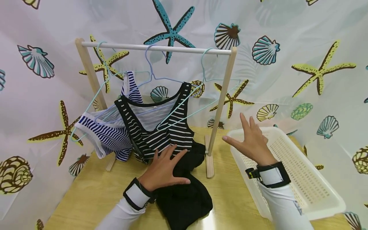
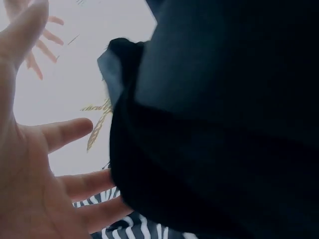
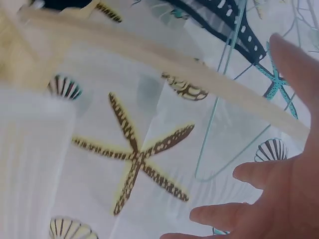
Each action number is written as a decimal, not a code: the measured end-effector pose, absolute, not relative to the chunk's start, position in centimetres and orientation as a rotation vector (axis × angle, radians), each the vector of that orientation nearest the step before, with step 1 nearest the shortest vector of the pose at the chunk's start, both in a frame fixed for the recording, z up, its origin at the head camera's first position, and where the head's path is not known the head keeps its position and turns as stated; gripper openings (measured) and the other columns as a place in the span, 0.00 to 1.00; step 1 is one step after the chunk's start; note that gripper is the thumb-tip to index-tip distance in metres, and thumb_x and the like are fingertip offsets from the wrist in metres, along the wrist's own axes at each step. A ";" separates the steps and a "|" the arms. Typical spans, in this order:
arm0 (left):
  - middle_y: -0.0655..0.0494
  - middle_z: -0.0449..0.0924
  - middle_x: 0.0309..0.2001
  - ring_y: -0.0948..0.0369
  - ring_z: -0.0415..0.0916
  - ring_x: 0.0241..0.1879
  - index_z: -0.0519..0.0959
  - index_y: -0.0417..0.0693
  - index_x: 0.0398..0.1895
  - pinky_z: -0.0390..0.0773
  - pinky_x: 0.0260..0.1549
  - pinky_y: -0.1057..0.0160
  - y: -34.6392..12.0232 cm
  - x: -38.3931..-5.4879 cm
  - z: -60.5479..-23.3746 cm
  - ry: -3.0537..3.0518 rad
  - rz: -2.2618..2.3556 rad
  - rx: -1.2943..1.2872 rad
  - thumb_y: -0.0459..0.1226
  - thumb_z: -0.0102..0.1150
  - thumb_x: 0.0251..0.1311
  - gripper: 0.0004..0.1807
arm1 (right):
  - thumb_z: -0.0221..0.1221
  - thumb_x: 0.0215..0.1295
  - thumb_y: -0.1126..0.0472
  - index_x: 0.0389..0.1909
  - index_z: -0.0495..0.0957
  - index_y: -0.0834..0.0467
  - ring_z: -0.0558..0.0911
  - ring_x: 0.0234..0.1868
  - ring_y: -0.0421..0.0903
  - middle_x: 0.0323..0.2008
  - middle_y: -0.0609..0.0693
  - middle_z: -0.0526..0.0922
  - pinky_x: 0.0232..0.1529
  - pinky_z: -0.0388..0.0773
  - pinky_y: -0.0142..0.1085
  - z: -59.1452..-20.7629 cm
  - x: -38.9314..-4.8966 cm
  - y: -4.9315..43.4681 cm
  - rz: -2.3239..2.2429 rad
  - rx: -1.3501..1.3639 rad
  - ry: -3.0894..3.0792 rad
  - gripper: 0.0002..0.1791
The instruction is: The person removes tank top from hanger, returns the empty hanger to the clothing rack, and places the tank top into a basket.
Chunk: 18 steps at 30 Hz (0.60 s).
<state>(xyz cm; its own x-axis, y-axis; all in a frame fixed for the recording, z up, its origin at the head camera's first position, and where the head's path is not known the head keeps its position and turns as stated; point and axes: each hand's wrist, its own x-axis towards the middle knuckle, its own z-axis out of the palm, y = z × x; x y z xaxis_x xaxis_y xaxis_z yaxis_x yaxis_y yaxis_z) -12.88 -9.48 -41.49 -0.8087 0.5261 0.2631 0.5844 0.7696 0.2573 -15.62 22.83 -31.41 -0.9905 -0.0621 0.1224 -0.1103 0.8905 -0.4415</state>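
White sleeves (image 1: 118, 217), two: nearest the camera, in front of the rack (image 1: 221, 102), each meeting a black wristband (image 1: 137, 194) with a pale patch.

Left hand (image 1: 164, 171): in front of the rack, over the black cloth (image 1: 187, 198) and before the hem of the striped top (image 1: 181, 137); fingers spread apart, thumb out to the side, nothing gripped. Whether the fingertips touch fabric cannot be told.

Right hand (image 1: 254, 142): right of the rack, before the basket (image 1: 327, 212); fingers and thumb apart, holding nothing.

Black cloth: one piece, partly crumpled, on the table (image 1: 86, 198) in front of the rack, reaching back toward its right foot.

Striped top, black and white: below the rack's bar, on a purple hanger (image 1: 169, 78), its hem against the black cloth in the head view.

Blue-striped garment (image 1: 112, 135): at the rack's left end, with a teal hanger (image 1: 91, 103).

Second teal hanger (image 1: 212, 79): at the rack's right end, no garment seen on it, its lower corner crossing in front of the striped top.

Basket: white, perforated, right of the rack.

Curtain (image 1: 290, 19): shells and starfish, behind the rack.

Handling note, by judgement: the step appears to be tending garments at the rack. Straps are best kept level on the purple hanger, the overlapping teal hanger eased aside to avoid snagging, and any pull kept gentle, as the rack looks light.
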 end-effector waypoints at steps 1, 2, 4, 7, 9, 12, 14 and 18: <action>0.42 0.55 0.72 0.42 0.54 0.69 0.58 0.63 0.74 0.54 0.55 0.26 -9.4 -12.8 -41.7 -2.820 -0.479 -0.893 0.78 0.50 0.41 0.57 | 0.56 0.54 0.26 0.77 0.32 0.44 0.40 0.70 0.75 0.74 0.66 0.32 0.51 0.43 0.78 -31.4 -15.2 23.4 0.653 0.128 -2.962 0.61; 0.43 0.54 0.72 0.42 0.53 0.70 0.57 0.64 0.74 0.54 0.55 0.26 -9.4 -12.6 -41.9 -2.846 -0.466 -0.905 0.79 0.50 0.40 0.58 | 0.56 0.53 0.25 0.77 0.31 0.45 0.39 0.70 0.76 0.74 0.66 0.30 0.50 0.43 0.79 -31.4 -14.8 24.1 0.613 0.121 -2.971 0.61; 0.43 0.53 0.72 0.43 0.52 0.70 0.56 0.63 0.75 0.55 0.55 0.27 -9.3 -12.2 -42.3 -2.878 -0.452 -0.939 0.79 0.50 0.38 0.59 | 0.57 0.52 0.25 0.77 0.30 0.45 0.37 0.69 0.77 0.74 0.66 0.28 0.49 0.42 0.80 -31.6 -14.1 25.6 0.548 0.099 -2.990 0.63; 0.43 0.56 0.71 0.43 0.55 0.69 0.58 0.62 0.74 0.60 0.54 0.30 -9.1 -11.3 -42.9 -2.892 -0.414 -0.990 0.80 0.51 0.37 0.60 | 0.58 0.51 0.25 0.77 0.29 0.46 0.37 0.67 0.80 0.73 0.69 0.28 0.46 0.41 0.81 -32.2 -13.1 28.1 0.469 0.049 -3.010 0.64; 0.42 0.58 0.70 0.43 0.58 0.66 0.59 0.61 0.74 0.64 0.52 0.33 -8.9 -10.8 -43.3 -2.899 -0.387 -1.016 0.80 0.51 0.37 0.60 | 0.58 0.50 0.24 0.77 0.30 0.47 0.40 0.67 0.81 0.73 0.71 0.32 0.45 0.42 0.81 -32.6 -12.7 29.9 0.406 0.004 -3.018 0.65; 0.41 0.59 0.69 0.43 0.60 0.64 0.60 0.61 0.73 0.67 0.51 0.35 -8.6 -10.5 -44.0 -2.934 -0.347 -1.027 0.80 0.52 0.35 0.60 | 0.58 0.48 0.23 0.77 0.31 0.50 0.44 0.64 0.83 0.71 0.75 0.36 0.42 0.46 0.81 -33.3 -12.4 32.4 0.319 -0.056 -3.041 0.66; 0.40 0.57 0.69 0.41 0.60 0.64 0.59 0.61 0.73 0.66 0.50 0.34 -8.5 -10.6 -44.7 -2.966 -0.328 -1.011 0.80 0.53 0.33 0.61 | 0.57 0.48 0.23 0.77 0.31 0.50 0.45 0.62 0.84 0.70 0.77 0.37 0.40 0.47 0.81 -33.8 -12.3 33.9 0.273 -0.082 -3.068 0.67; 0.38 0.51 0.72 0.36 0.53 0.68 0.55 0.64 0.75 0.61 0.50 0.27 -8.6 -11.6 -45.8 -3.001 -0.280 -0.968 0.80 0.58 0.27 0.66 | 0.56 0.49 0.22 0.76 0.30 0.52 0.45 0.60 0.88 0.68 0.79 0.37 0.37 0.47 0.82 -34.9 -12.5 36.3 0.250 -0.111 -3.118 0.67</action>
<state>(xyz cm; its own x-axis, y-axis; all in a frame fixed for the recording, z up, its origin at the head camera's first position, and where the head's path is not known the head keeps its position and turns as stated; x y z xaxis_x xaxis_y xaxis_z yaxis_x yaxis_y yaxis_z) -11.58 -8.63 -45.76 -0.8129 0.5816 0.0311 0.5773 0.7975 0.1754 -12.51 36.33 -34.88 -0.9974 0.0718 0.0055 0.0700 0.9847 -0.1596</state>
